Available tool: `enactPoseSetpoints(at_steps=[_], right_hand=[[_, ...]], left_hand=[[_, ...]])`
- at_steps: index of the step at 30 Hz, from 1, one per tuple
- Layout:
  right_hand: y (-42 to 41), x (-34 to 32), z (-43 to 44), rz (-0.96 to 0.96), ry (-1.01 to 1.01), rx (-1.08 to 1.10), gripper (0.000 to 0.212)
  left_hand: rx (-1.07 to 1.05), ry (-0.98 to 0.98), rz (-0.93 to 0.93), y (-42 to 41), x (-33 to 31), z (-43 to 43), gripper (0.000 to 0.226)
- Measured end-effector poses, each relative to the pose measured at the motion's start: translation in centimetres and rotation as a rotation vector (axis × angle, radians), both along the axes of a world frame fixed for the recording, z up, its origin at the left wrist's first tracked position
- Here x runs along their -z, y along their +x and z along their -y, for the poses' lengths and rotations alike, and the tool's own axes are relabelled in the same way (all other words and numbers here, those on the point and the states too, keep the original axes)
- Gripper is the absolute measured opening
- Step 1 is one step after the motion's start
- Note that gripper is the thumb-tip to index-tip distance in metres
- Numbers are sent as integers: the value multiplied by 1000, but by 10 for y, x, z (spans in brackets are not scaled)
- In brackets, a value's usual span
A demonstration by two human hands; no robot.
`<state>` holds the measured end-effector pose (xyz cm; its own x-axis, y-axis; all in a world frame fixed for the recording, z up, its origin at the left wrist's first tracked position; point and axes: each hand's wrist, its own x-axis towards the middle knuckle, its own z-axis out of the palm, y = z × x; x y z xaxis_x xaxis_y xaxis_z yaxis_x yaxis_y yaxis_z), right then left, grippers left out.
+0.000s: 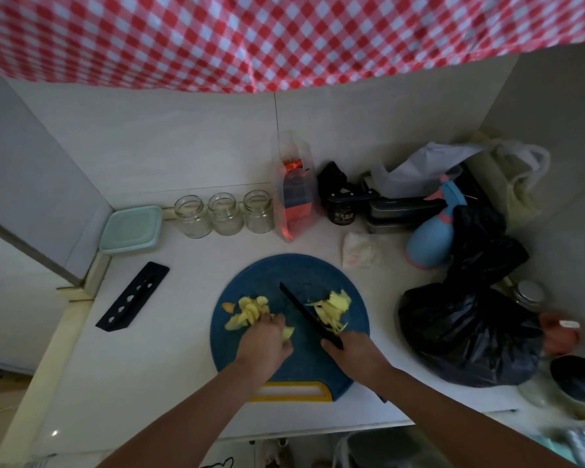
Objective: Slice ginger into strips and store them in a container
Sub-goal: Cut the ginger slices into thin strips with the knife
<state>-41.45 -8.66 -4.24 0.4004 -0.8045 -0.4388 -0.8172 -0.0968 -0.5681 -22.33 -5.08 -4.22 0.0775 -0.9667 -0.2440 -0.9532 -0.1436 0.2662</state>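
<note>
A round blue cutting board (271, 275) with a yellow handle lies in the middle of the counter. On its left part lies a heap of yellow ginger slices (247, 309); my left hand (267, 342) rests on the near end of that heap with fingers curled over some slices. On the right part lies a pile of thin ginger strips (331, 310). My right hand (355, 352) grips the handle of a black knife (304, 312), whose blade points up-left between the two piles. A pale green lidded container (132, 228) sits at the back left.
Three glass jars (223, 213) stand behind the board, next to a clear box (294, 197). A black knife sheath (132, 296) lies at left. A blue spray bottle (433, 231), a black bag (470, 325) and a folded cloth (362, 249) crowd the right.
</note>
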Motion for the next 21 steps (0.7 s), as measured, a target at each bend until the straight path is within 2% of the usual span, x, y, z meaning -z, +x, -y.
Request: enactPoseSetpoints(at_steps=[6,9,13,17,19,21], right_hand=[[-1,2,1,7,-1,-19,30],[0,6,1,7,11,-10,34],[0,5,1,20,15,14,35],[2,3,2,2,11,6,36],[3,3,4,-9,15,-1,37],[3,2,5,-17,12,-8,38]], left_hand=[[-275,22,-184,-17,0,18,43],[-300,30,-242,-15,-10,20,42],[-253,-59,-132,24,-26,29,18],[51,82,-27,67,-21,33,59],[154,113,-46,76,-16,30,60],[149,73,-105,82,-12,28,51]])
